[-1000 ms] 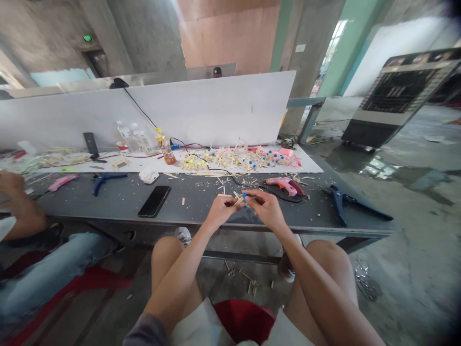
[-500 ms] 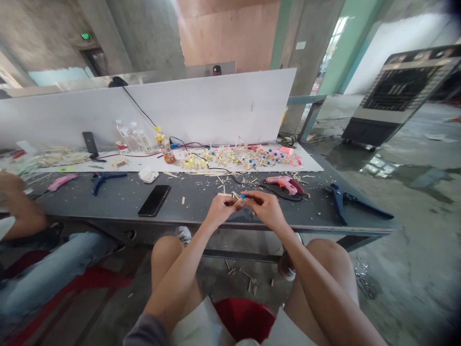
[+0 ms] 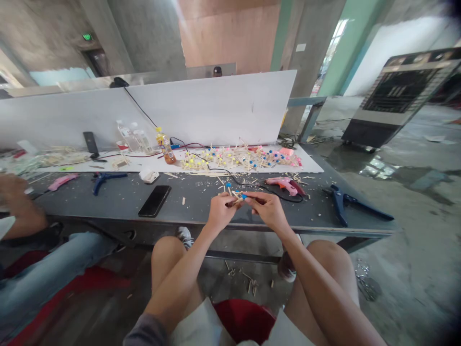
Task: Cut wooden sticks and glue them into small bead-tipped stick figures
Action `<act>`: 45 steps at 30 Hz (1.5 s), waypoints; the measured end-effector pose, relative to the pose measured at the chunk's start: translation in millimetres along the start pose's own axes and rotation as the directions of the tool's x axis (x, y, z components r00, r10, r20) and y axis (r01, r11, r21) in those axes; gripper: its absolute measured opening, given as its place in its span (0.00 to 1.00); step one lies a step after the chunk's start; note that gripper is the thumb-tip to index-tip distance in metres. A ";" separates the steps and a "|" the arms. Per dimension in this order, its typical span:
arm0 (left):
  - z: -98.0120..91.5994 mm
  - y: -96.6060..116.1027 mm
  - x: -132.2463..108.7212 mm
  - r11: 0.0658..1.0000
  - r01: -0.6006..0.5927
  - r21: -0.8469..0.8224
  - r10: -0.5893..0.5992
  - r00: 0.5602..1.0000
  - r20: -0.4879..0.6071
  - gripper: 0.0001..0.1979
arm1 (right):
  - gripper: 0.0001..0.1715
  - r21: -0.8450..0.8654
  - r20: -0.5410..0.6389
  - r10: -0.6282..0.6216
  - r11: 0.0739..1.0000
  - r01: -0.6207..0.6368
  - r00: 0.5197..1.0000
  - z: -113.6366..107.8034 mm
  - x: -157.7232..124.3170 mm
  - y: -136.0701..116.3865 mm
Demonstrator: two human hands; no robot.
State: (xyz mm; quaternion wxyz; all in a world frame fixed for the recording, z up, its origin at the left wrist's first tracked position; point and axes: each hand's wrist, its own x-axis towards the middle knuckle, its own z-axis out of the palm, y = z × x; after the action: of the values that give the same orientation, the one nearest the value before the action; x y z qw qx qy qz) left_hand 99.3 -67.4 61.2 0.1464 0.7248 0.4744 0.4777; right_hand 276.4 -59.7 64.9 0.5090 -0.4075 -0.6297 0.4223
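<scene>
Above the table's front edge, both my hands meet at a small assembly of wooden sticks with blue balls (image 3: 237, 194). My left hand (image 3: 221, 210) is closed, pinching the sticks between thumb and fingers. From the right, my right hand (image 3: 266, 207) pinches the assembly at a blue ball. A second blue ball stands out above the left fingertips. The fingers hide part of the sticks. Behind my right hand lies a pink glue gun (image 3: 284, 184) on the table.
On the dark table (image 3: 194, 211) lie a phone (image 3: 154, 201), blue cutters (image 3: 340, 204) and a white case (image 3: 149, 176). A heap of stick pieces with coloured balls (image 3: 241, 157) covers the white board. Bottles (image 3: 165, 146) stand behind. A co-worker's arm (image 3: 21, 202) is at left.
The stick assembly has turned in my fingers, so a second blue ball now shows above my left hand. My hands have shifted only slightly.
</scene>
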 end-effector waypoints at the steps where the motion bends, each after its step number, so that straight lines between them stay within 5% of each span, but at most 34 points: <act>1: 1.4 -2.2 -1.0 0.997 -0.041 0.064 0.044 0.998 -0.040 0.15 | 0.26 0.002 -0.016 -0.005 1.000 0.005 1.000 0.1 0.2 0.2; 8: 6.4 -4.6 -7.8 0.779 -0.221 0.586 0.375 0.914 -0.154 0.08 | 0.26 0.003 -0.050 0.017 1.000 -0.017 0.999 6.2 -0.2 -1.0; 17: 4.0 8.2 -7.7 0.653 -0.287 0.701 0.540 0.825 -0.166 0.05 | 0.22 0.171 -0.031 -0.022 0.985 0.027 0.999 11.7 -3.6 -9.1; 34: 1.0 11.2 -8.6 0.678 -0.308 0.667 0.570 0.794 -0.213 0.06 | 0.19 0.159 0.010 -0.088 0.984 0.085 0.996 11.6 -8.5 -5.5; 45: 0.5 9.0 -9.9 0.794 -0.248 0.555 0.454 0.849 -0.270 0.08 | 0.20 0.556 0.246 0.094 0.802 -0.220 0.965 13.1 -6.8 -10.5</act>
State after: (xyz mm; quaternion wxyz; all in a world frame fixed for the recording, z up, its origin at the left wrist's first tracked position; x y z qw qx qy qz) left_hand 103.6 -80.1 61.5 -0.2369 0.7039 0.4547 0.4915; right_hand 263.7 -71.0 71.2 0.5037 -0.2385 -0.4845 0.6743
